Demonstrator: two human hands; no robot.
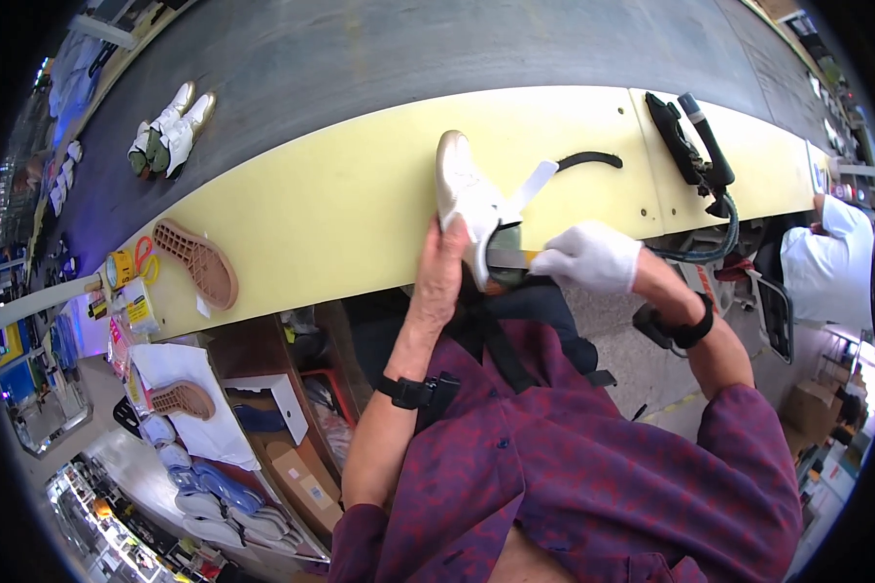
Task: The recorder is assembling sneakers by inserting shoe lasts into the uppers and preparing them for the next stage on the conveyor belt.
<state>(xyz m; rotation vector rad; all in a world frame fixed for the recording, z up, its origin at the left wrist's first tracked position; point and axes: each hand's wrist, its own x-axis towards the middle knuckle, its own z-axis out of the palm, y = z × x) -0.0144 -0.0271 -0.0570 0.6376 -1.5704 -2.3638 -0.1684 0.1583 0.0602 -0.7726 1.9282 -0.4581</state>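
Note:
A white shoe (468, 199) lies on the near edge of the pale yellow worktop, toe pointing away from me. Its strap (536, 182) is unfastened and stretches out to the right. My bare left hand (441, 260) is closed around the shoe's left side near the heel. My right hand (588, 257), in a white glove, grips a scraper (507, 258) with a flat metal blade and a bit of yellow handle showing. The blade rests at the shoe's dark green opening; how far it reaches inside is hidden. A black strip (591, 158) lies beside the strap's end.
A brown sole (196, 262) lies left on the yellow worktop (340, 194), near orange scissors (146, 260). A black hand tool (690, 146) with a hose rests at right. Beyond, a grey belt (360, 58) carries a pair of white shoes (173, 131). Another person (826, 262) sits at right.

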